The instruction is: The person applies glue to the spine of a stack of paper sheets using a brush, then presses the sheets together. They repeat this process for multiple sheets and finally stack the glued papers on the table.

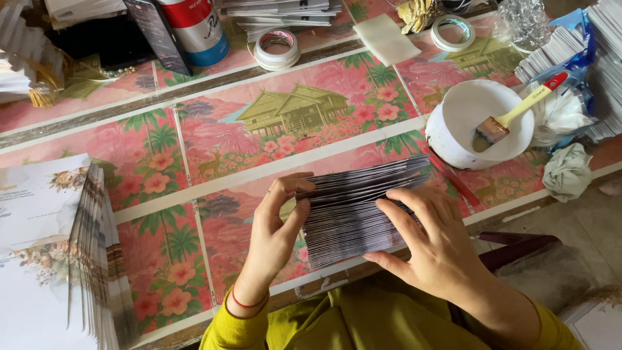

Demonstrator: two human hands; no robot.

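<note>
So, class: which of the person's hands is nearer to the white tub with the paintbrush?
Right. The right hand lies on the fanned card stack, just below-left of the white tub; the left hand grips the stack's far edge.

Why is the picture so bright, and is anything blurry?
Head view: soft, even daylight, faint shadows under the left hand and right hand; the fanned stack of cards looks sharp; slight glare in the white bowl; the edges bend a little.
</note>
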